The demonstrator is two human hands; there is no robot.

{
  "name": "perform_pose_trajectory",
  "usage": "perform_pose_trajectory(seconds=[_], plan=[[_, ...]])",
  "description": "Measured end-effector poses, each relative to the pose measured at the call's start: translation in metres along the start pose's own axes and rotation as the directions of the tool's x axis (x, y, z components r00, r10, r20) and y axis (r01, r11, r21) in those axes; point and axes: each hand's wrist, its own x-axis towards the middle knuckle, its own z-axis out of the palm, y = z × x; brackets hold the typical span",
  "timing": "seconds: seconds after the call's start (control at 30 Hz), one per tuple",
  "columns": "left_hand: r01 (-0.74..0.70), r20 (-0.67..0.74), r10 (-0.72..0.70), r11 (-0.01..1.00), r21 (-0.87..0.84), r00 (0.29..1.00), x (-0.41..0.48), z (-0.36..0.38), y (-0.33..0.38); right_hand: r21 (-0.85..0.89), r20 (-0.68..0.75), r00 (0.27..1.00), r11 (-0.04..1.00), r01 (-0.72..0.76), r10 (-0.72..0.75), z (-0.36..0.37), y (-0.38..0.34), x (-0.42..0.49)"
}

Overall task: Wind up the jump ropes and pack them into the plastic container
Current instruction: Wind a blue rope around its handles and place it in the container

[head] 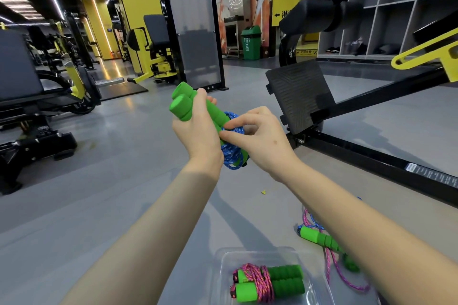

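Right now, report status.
Left hand grips green handles; right hand tucking blue rope. Pink rope in container. Nothing blocking.

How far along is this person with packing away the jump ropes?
One pink rope already lies wound in the plastic container. The left hand grips the green handles of a blue rope while the right hand winds its cord. Another rope lies loose on the floor, still to do.
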Motion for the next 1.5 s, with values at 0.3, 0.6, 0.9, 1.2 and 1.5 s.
perform_pose_trajectory(seconds=[0.3, 0.6, 0.9, 1.2, 1.5], plan=[[0.02, 0.037, -0.022, 0.998, 0.052, 0.999, -0.003, -0.005, -0.011, -0.168, 0.036, 0.999, 0.986, -0.015, 0.022, -0.006, 0.005, 0.002], [0.126, 0.107, -0.136, 0.988, 0.092, 0.985, -0.002, -0.009, -0.023, -0.276, 0.211, 0.977, 0.961, 0.031, 0.029, -0.018, 0.018, 0.004], [0.165, 0.303, -0.256, 0.941, 0.297, 0.918, -0.001, -0.026, -0.04, 0.113, 0.106, 0.987, 0.984, -0.136, 0.125, -0.007, 0.044, 0.006], [0.577, 0.307, -0.625, 0.78, 0.242, 0.717, -0.001, -0.041, -0.049, 0.04, 0.237, 0.95, 0.975, -0.221, 0.205, -0.025, 0.047, 0.005], [0.529, 0.098, -0.54, 0.84, 0.118, 0.836, 0.012, -0.051, -0.059, -0.647, 0.407, 0.901, 0.744, 0.168, 0.15, -0.029, 0.07, -0.02]])
